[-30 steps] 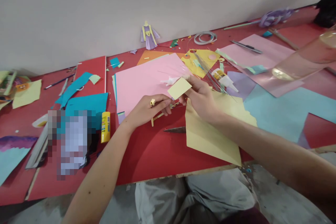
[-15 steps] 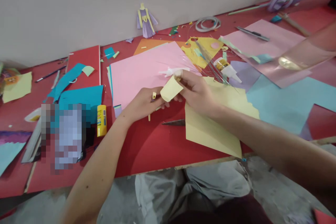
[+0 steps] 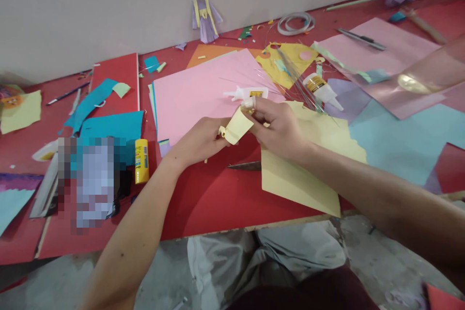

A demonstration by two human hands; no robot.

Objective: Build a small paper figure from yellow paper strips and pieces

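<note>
Between my two hands is a small curled piece of pale yellow paper (image 3: 240, 127), its left end rolled up tight. My left hand (image 3: 205, 141) is closed on its left side, with the fingertips partly hidden behind the paper. My right hand (image 3: 274, 123) pinches the upper right part between thumb and fingers. A white glue bottle (image 3: 256, 93) lies just beyond the hands on pink paper (image 3: 196, 89). Below them a dark pointed blade (image 3: 244, 166) sticks out from under a large pale yellow sheet (image 3: 301, 174).
A yellow glue stick (image 3: 141, 161) stands to the left, near teal paper (image 3: 112, 128). A second glue bottle (image 3: 321, 89) lies to the right. A paper doll (image 3: 206, 19) leans on the wall. Another person's arm (image 3: 428, 75) reaches in at right, near a cutter knife (image 3: 361, 38).
The paper's left end now shows as a small roll beside my left fingers, and the paper is tilted more. The view has shifted slightly, and more of the near glue bottle shows.
</note>
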